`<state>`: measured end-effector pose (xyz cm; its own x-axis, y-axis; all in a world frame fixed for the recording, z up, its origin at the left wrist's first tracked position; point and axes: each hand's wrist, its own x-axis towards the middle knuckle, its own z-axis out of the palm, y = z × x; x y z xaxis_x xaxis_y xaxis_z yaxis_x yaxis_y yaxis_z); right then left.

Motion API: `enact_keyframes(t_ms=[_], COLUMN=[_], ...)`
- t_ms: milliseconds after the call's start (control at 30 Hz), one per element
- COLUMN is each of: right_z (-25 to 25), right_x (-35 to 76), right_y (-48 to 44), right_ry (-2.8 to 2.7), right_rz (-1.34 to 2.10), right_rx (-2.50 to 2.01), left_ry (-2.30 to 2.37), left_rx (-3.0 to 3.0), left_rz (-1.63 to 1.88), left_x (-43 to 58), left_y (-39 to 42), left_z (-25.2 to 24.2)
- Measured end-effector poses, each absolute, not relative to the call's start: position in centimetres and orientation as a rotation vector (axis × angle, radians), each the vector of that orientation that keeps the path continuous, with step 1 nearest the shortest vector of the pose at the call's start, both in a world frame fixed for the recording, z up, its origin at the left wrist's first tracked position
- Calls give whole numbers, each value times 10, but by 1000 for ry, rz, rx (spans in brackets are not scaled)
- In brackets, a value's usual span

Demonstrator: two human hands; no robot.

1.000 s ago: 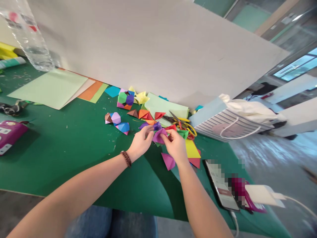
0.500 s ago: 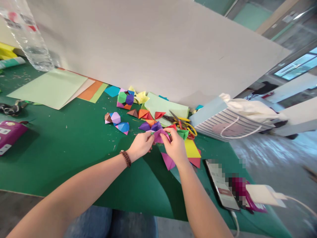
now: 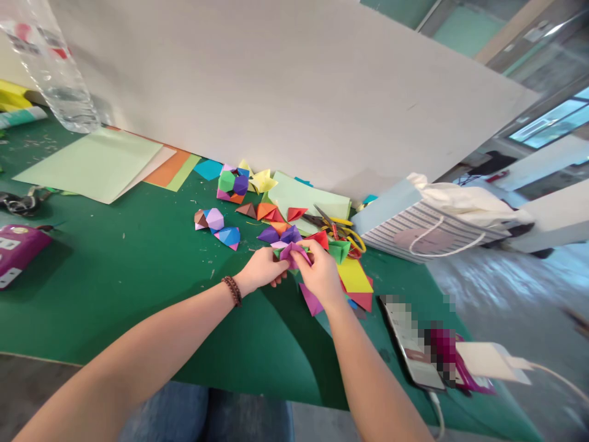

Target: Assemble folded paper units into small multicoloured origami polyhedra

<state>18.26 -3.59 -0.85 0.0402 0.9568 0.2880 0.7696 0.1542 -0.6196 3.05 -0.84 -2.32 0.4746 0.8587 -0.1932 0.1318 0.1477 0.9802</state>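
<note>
Bench: green, carrying everything below; its contents lie where they did 0.5 s earlier. Striped bag at its right rear. Pale green sheet at far left, over pink and orange ones. Left hand and right hand close together near mid-bench; gap narrower than 1.0 s ago, the right having shifted slightly left. Phone lies right of the right forearm, cable attached. Yellow sheet just beside the right hand, more of its left edge now exposed. Scissors beyond, yellow-handled. Green folded piece also less covered. Magenta folded piece partly hidden by the right wrist. Purple folded paper between the hands, pinched by the fingers of both; formerly flatter, now raised to a peak. Green edges show beside it; cannot tell whether joined.
</note>
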Motion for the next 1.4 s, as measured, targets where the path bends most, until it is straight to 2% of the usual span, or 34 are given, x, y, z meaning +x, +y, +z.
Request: enact_keyframes(t_ms=[167, 467, 633, 833, 1200, 1400], right_z=[-5, -4, -6, -3, -3, -1], right_x=[180, 181, 180, 180, 184, 189], right_y=[-36, -38, -37, -38, -38, -34], right_ry=[-1727, -1840, -1738, -1703, -1704, -1529], right_rz=[512, 394, 487, 415, 444, 702], right_rx=[-1637, -1596, -1553, -1745, -1749, -1634], left_ry=[982, 980, 1163, 1217, 1060, 1212], left_rx=[1254, 1467, 1573, 1532, 1484, 1550], left_rz=[680, 998, 1096, 1101, 1084, 1086], left_x=[32, 28, 28, 29, 32, 29], left_y=[-9, -13, -10, -8, -9, -7], left_z=[-24, -22, -25, -29, -29, -29])
